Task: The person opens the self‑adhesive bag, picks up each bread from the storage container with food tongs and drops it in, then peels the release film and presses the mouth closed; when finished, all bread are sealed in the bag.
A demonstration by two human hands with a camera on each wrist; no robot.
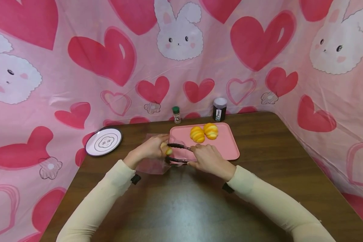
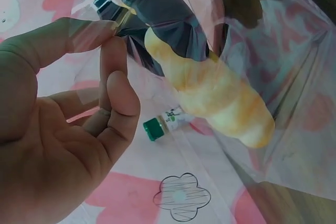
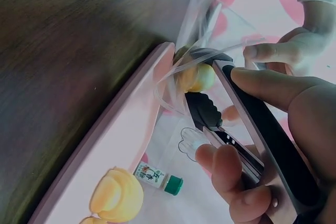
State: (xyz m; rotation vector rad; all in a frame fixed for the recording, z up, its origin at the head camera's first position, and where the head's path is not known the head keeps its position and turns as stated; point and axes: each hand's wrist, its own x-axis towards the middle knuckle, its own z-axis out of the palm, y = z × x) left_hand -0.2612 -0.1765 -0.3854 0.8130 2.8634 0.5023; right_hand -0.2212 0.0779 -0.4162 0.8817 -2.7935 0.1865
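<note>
My left hand [image 1: 151, 148] pinches the edge of a clear plastic bag [image 1: 149, 166] between thumb and fingers, left of the pink tray [image 1: 231, 149]. A pale yellow croissant-shaped bread [image 2: 215, 95] lies inside the bag, seen through the film in the left wrist view. With my right hand [image 1: 210, 159] I grip metal tongs [image 3: 247, 108] with black handles and dark scalloped tips. Those tips reach into the bag's mouth, at one end of the bread. Two more yellow croissant-shaped breads [image 1: 197, 134] sit side by side at the back of the tray.
Behind the tray stand a small green-capped shaker [image 1: 176, 115] and a dark jar [image 1: 219, 110] with a white lid. A white plate [image 1: 104, 142] with a dark rim is at the table's left edge. Patterned pink cloth [image 1: 178, 74] hangs along the back and sides.
</note>
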